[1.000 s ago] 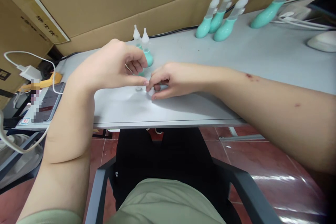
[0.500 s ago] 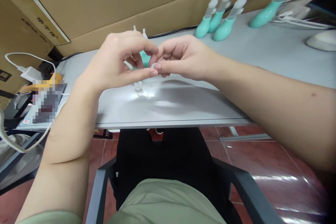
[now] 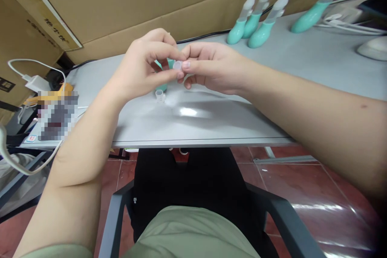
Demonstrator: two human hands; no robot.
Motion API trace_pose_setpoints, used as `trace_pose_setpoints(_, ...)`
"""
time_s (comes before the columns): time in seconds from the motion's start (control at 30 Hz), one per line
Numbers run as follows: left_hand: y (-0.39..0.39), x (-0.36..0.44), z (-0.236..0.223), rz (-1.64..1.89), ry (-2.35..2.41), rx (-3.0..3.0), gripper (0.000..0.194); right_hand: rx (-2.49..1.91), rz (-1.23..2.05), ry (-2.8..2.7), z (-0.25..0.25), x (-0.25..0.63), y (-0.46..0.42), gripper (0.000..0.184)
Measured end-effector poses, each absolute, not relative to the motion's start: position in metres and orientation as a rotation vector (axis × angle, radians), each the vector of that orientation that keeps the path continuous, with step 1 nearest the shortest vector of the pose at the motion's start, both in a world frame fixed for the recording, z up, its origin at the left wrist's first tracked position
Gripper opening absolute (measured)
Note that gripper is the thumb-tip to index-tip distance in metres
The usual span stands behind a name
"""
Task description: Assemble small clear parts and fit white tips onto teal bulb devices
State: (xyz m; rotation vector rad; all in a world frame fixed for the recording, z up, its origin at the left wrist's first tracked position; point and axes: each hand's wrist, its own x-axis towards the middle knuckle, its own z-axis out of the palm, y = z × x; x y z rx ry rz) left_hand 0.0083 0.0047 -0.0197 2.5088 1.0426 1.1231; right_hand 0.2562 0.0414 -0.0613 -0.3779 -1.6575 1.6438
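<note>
My left hand (image 3: 154,58) and my right hand (image 3: 216,66) meet above the table, thumbs and fingertips pinching a small translucent plastic piece (image 3: 177,65) between them. Its round end faces me; the fingers cover the rest. Just below the left hand, a small clear plastic cup-shaped part (image 3: 160,95) stands on the table. Teal bulbs (image 3: 162,87) show behind and between the left fingers, mostly hidden.
Several teal bulb nasal aspirators with clear barrels and white tips (image 3: 261,34) stand at the back right. A white mouse (image 3: 373,48) and cables lie farther right. At left are a charger (image 3: 38,84) and a blurred-out device (image 3: 57,119). Cardboard (image 3: 136,0) walls the back.
Both hands have lifted and turned slightly, so the translucent piece shows more between the fingertips. A small ring that lay on the table below the hands no longer shows.
</note>
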Motion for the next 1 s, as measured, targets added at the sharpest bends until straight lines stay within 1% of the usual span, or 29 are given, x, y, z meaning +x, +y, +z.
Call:
trace_pose_setpoints(0.1, 0.008, 0.006, -0.021, 1.096, 1.064, 2.533, 0.015, -0.410, 1.560, -1.664, -0.061, 0.257, 0.041, 0.046)
trace_pose_setpoints(0.2, 0.010, 0.005, -0.024, 1.102, 1.097, 2.565, 0.012, -0.420, 1.551, -1.644, -0.060, 0.256, 0.040, 0.045)
trace_pose_setpoints(0.37, 0.010, 0.006, -0.025, 1.110, 1.157, 2.577, 0.012, -0.522, 1.584, -1.565, -0.058, 0.254, 0.038, 0.032)
trace_pose_setpoints(0.43, 0.009, 0.008, -0.025, 1.097, 1.187, 2.534, 0.016, -0.566, 1.523, -1.565, -0.055, 0.255, 0.034, 0.029)
trace_pose_setpoints(0.53, 0.006, 0.012, -0.026, 1.096, 1.169, 2.390, 0.024, -0.556, 1.388, -1.623, -0.052, 0.258, 0.028, 0.029)
trace_pose_setpoints(0.63, 0.002, 0.016, -0.026, 1.114, 1.127, 2.224, 0.042, -0.447, 1.287, -1.722, -0.052, 0.260, 0.026, 0.026)
trace_pose_setpoints(0.7, -0.001, 0.017, -0.024, 1.136, 1.130, 2.157, 0.052, -0.371, 1.273, -1.737, -0.055, 0.259, 0.028, 0.027)
trace_pose_setpoints(0.73, -0.003, 0.017, -0.023, 1.143, 1.142, 2.139, 0.053, -0.347, 1.280, -1.725, -0.056, 0.259, 0.029, 0.027)
trace_pose_setpoints(0.87, -0.005, 0.016, -0.019, 1.149, 1.197, 2.104, 0.048, -0.348, 1.307, -1.714, -0.059, 0.256, 0.033, 0.031)
trace_pose_setpoints(1.0, -0.004, 0.015, -0.020, 1.137, 1.218, 2.113, 0.044, -0.397, 1.243, -1.774, -0.059, 0.256, 0.033, 0.039)
